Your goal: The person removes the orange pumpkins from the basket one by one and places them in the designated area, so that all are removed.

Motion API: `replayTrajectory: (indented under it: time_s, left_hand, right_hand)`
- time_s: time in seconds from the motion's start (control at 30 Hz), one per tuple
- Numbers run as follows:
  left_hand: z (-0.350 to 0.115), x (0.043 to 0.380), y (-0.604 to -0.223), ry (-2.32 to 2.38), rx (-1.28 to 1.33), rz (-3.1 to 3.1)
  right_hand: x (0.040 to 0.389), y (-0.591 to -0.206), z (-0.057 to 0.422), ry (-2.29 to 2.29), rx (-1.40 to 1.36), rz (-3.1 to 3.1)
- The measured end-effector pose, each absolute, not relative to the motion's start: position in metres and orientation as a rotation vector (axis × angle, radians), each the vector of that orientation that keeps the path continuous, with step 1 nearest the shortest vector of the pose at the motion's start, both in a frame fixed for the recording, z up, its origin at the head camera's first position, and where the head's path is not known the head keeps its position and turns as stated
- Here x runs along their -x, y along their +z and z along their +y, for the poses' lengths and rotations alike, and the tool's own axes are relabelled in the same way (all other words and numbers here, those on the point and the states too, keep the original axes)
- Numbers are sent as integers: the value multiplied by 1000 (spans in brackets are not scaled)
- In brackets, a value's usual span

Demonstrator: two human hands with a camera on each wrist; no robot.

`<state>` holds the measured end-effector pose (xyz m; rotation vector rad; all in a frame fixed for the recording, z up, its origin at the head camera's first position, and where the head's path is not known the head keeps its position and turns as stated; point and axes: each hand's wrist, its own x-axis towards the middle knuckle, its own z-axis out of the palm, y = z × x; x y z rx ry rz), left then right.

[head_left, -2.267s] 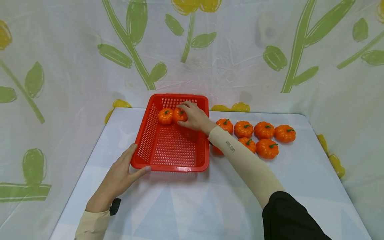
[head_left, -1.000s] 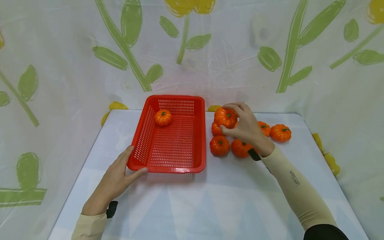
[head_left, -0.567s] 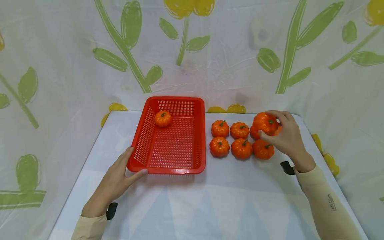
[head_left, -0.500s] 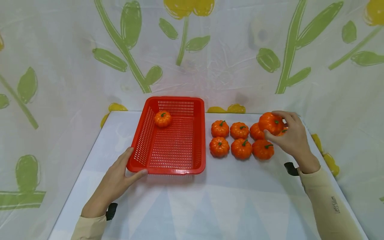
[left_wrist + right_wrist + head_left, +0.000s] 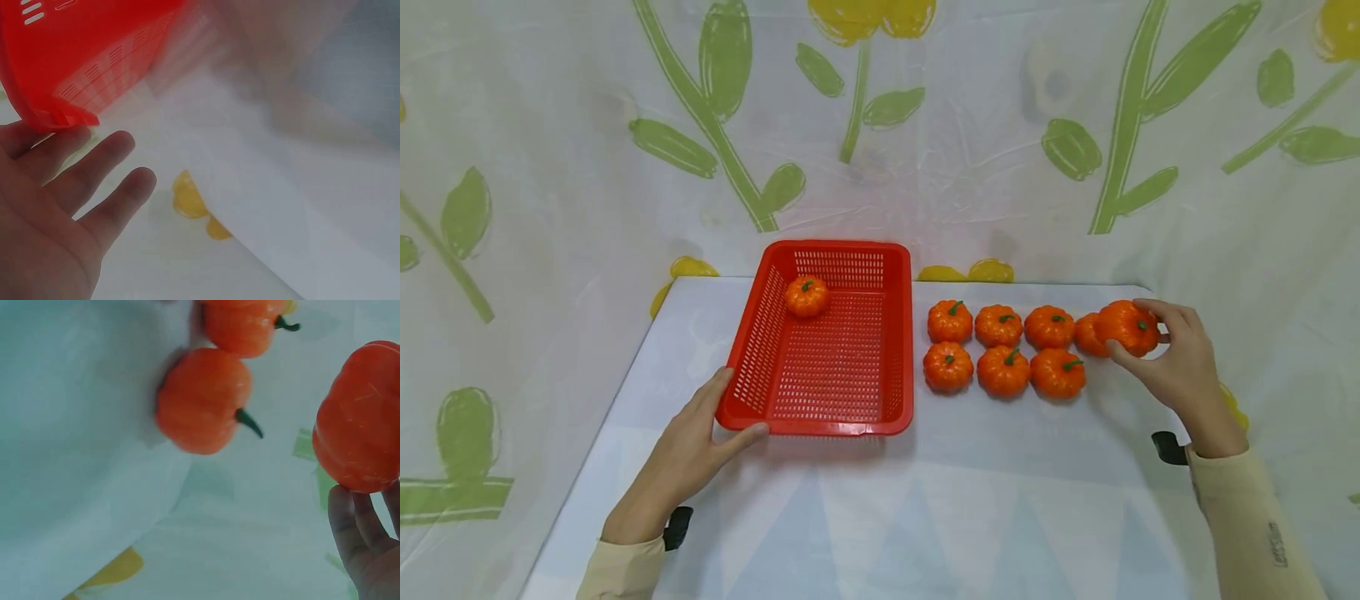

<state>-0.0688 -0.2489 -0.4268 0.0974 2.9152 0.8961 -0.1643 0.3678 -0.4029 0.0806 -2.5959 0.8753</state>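
My right hand [image 5: 1180, 362] holds a small orange pumpkin [image 5: 1125, 327] between thumb and fingers at the far right of the rows. In the head view it partly covers another pumpkin [image 5: 1088, 335]. The right wrist view shows the held pumpkin [image 5: 361, 419] against the fingertips, apart from a pumpkin with a green stem [image 5: 203, 403]. My left hand [image 5: 688, 450] rests at the near left corner of the red plastic basket [image 5: 823, 427], fingers spread and nearly straight. Its fingertips touch the rim in the left wrist view. One pumpkin [image 5: 807, 297] sits in the basket's far left part.
Several pumpkins stand in two rows right of the basket, a back row [image 5: 998, 326] and a front row [image 5: 1003, 372]. The white table [image 5: 970, 500] ends at a back edge against a flowered curtain [image 5: 962, 167].
My right hand has lifted one of two pumpkins from the basket and carried it right over the rows, lowering it lately at the far end. The left hand stays at the basket corner.
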Motion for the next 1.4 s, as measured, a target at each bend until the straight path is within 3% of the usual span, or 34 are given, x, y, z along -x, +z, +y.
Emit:
replayTrajectory:
  time_s: [0.4,1.4]
  left_hand:
    - [-251,71,-426,907,-104,2914]
    - [-249,70,-429,911,-99,2910]
  right_hand:
    - [148,-431,391,815,3,-2760]
    - [150,-468,395,791,18,-3009]
